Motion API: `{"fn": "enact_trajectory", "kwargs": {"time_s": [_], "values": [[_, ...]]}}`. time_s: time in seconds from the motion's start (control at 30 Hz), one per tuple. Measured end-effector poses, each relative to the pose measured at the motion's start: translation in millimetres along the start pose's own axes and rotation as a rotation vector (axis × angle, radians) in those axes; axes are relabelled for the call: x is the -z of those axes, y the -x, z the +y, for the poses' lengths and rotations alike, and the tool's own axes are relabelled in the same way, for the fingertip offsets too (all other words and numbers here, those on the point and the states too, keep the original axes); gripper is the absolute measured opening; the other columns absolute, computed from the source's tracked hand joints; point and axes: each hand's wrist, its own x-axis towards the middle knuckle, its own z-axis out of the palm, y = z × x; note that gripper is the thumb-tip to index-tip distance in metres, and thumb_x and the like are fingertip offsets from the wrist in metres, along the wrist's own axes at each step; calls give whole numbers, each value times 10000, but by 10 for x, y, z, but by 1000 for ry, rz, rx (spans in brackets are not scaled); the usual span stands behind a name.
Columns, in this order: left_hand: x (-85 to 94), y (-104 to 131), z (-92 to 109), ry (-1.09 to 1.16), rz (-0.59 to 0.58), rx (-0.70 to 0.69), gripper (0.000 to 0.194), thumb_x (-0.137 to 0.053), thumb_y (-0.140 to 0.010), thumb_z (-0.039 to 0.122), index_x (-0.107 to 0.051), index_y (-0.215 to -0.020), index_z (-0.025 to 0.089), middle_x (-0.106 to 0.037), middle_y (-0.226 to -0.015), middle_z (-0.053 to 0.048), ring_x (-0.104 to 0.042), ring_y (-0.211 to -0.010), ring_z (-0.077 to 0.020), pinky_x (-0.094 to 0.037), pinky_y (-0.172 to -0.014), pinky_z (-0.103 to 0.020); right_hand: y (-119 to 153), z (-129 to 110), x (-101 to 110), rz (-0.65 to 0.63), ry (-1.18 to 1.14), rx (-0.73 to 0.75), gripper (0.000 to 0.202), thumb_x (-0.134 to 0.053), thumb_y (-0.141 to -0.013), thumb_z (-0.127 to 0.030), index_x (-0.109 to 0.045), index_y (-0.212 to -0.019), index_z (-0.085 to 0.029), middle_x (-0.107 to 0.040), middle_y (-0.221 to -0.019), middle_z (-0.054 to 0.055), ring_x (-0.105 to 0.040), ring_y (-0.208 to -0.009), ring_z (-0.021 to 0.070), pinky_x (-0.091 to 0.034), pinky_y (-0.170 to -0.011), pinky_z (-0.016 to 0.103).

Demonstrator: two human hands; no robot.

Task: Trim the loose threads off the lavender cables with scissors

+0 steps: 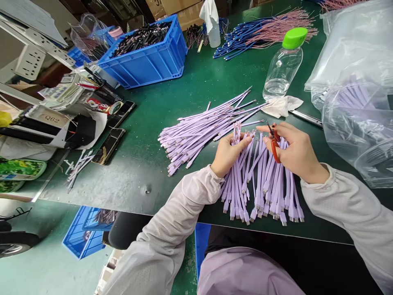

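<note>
My left hand (229,152) is closed around a bunch of purple cables (236,184) near their frayed upper ends. In my right hand (296,149) are small scissors with orange handles (275,149), their dark tips pointing up and left towards the cable ends. Under and beside the right hand lies a spread of purple cables (273,184), with their connectors towards the table's front edge. Another pile of purple cables (199,131) lies behind and left of my left hand, stripped ends to the upper right.
A blue crate (147,61) of black cables stands at the back. Right of it are a white-topped bottle (214,37), blue-and-pink cables (245,37) and a green-capped bottle (284,67). Plastic bags (356,94) lie at right, beside a cutter knife (307,119). Two phones (109,146) lie left.
</note>
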Motion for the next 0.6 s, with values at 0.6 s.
{"fn": "enact_trajectory", "kwargs": {"time_s": [0.6], "values": [[-1,-2,-58,-254,-29,-75,230,-709,-736,333,-683,-850,135,-659,-769,-26,-543,-684,-123,-420,-705,-246,10,18,-44,15,76,120,203,-576,-808,-181,-686,-979,-191,-568,-787,30,-559,-721,172,-457,-659,297]]}}
